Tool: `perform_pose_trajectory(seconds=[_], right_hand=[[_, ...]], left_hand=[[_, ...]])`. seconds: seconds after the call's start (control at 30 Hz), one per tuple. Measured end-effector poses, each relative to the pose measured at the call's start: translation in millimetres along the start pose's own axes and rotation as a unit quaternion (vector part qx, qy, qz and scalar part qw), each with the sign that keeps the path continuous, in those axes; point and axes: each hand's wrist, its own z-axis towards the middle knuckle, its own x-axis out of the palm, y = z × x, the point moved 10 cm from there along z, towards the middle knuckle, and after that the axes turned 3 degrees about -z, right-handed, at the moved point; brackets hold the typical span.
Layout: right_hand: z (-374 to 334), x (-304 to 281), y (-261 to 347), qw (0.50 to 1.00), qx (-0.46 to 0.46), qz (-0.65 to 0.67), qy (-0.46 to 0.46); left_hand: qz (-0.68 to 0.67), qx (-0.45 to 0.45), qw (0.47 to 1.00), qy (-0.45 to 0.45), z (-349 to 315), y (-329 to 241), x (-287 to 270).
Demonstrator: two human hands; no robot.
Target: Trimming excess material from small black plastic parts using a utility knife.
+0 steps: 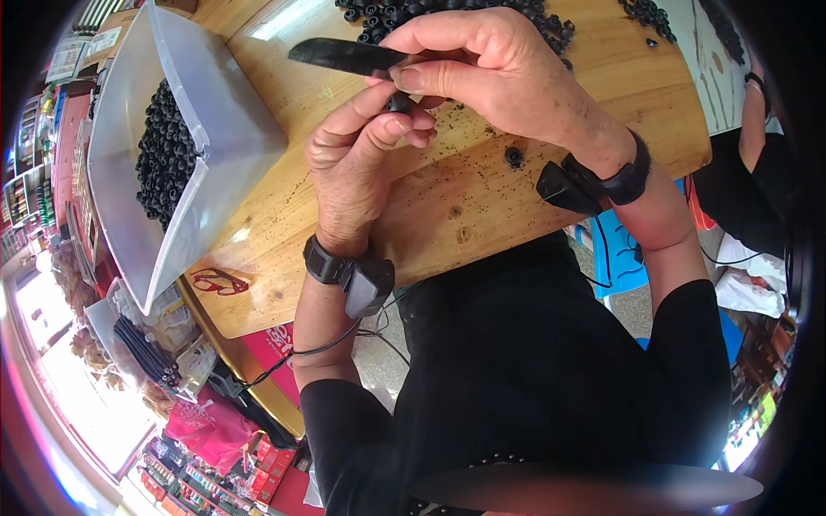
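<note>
My left hand [351, 168] pinches a small black round part [397, 103] between its thumb and fingers, above the wooden table [361, 284]. My right hand [516, 82] is closed around a knife [344, 57] with a dark blade, its handle mostly hidden by the fingers. The blade points left, just above the black part and apart from it. One loose black part [514, 156] lies on the table below my right hand. Small dark crumbs are scattered over the wood around it.
A clear plastic bin [237, 129] on the left is tilted and holds many black parts [168, 159]. More black parts [383, 19] lie heaped at the table's far edge. Red-framed glasses [219, 281] lie at the near left. Another person's arm [754, 120] shows at the far right.
</note>
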Motion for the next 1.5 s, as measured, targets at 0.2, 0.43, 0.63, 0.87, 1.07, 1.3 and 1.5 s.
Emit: perform_pose_trajectory(seconds=[0.2, 0.43, 0.63, 0.87, 1.07, 1.3, 1.5], right_hand=[[-13.2, 1.8, 45.3, 0.921, -0.354, -0.161, 0.003], [0.6, -23.4, -5.6, 0.996, 0.034, 0.042, -0.064], [1.3, -72.8, -9.1, 0.956, 0.049, 0.215, -0.196], [-1.4, -109.6, -19.4, 0.94, 0.024, 0.232, -0.25], [-3.7, -118.0, -13.8, 0.936, 0.013, 0.231, -0.265], [-16.5, -163.8, -10.5, 0.904, -0.064, 0.328, -0.265], [-29.2, -164.8, 3.4, 0.916, -0.094, 0.3, -0.249]], left_hand=[[-0.01, 0.01, 1.0, 0.027, 3.1, -1.3, 7.3], [0.036, -0.011, 0.999, -0.024, 1.8, -0.8, -1.5], [0.284, 0.139, 0.948, -0.018, -9.3, -51.4, 20.2], [0.529, 0.38, 0.748, -0.127, -43.2, -168.9, 63.3], [0.758, 0.221, 0.577, -0.206, -17.6, -212.8, 3.4], [0.791, 0.308, 0.505, -0.156, -20.2, -181.2, 48.6], [0.689, 0.277, 0.666, 0.068, -32.0, -64.7, 97.5]])
